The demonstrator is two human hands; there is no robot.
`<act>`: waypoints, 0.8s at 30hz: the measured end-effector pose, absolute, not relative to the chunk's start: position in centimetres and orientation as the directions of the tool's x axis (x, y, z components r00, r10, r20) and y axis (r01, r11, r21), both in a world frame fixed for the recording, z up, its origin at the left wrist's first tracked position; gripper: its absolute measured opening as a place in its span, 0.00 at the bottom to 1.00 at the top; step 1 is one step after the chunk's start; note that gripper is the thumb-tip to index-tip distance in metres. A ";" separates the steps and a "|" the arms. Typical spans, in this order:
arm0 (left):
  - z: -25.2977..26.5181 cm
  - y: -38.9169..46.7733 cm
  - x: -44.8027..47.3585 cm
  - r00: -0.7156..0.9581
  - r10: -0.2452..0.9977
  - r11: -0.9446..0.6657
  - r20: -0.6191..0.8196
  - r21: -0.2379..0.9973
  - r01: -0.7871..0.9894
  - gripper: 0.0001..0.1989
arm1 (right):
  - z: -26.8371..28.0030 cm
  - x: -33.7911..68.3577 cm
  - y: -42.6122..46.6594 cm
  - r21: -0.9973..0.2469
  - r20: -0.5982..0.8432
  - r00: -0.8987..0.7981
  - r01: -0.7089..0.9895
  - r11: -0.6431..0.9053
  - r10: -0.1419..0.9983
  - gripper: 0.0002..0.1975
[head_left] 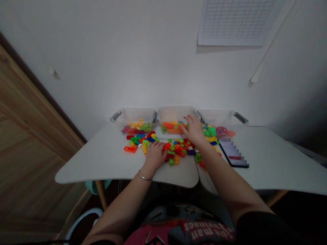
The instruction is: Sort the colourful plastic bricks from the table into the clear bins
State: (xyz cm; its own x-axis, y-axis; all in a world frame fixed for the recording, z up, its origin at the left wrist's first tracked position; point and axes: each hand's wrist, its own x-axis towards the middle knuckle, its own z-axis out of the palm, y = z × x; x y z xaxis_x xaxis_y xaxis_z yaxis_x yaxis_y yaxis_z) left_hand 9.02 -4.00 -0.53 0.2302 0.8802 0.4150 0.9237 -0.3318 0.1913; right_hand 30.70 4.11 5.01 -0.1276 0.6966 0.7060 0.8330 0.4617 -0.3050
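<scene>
A loose heap of colourful toy building bricks lies on the white table. My left hand rests at the heap's near left side, fingers spread over the bricks and nothing visibly held; the fingertips are partly hidden among them. Above the front right corner of the middle clear plastic bin is my right hand, its fingers apart and no brick seen in them. Orange and green bricks show through that bin's front wall. An orange frame-like piece lies left of the heap.
The left clear bin holds mixed coloured pieces. Green, pink and orange round toys show in the right bin. A tablet or phone lies right of the heap. Behind the bins rises a white wall.
</scene>
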 end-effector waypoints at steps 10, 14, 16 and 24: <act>-0.7 -3.8 9.0 0.246 0.877 -0.349 0.414 0.193 0.917 0.18 | -0.7 30.1 -0.8 -0.369 0.616 -0.333 0.680 0.634 0.714 0.18; -0.8 -3.7 9.0 0.236 0.872 -0.347 0.429 0.201 0.916 0.17 | -1.6 30.3 -1.4 -0.371 0.557 -0.381 0.681 0.631 0.738 0.18; -0.9 -3.7 9.0 0.232 0.872 -0.345 0.432 0.204 0.916 0.17 | -1.6 30.3 -1.7 -0.348 0.545 -0.407 0.686 0.639 0.733 0.18; -0.7 -3.8 9.1 0.234 0.878 -0.338 0.418 0.195 0.921 0.17 | -1.4 30.1 -2.2 -0.295 0.522 -0.410 0.736 0.609 0.748 0.15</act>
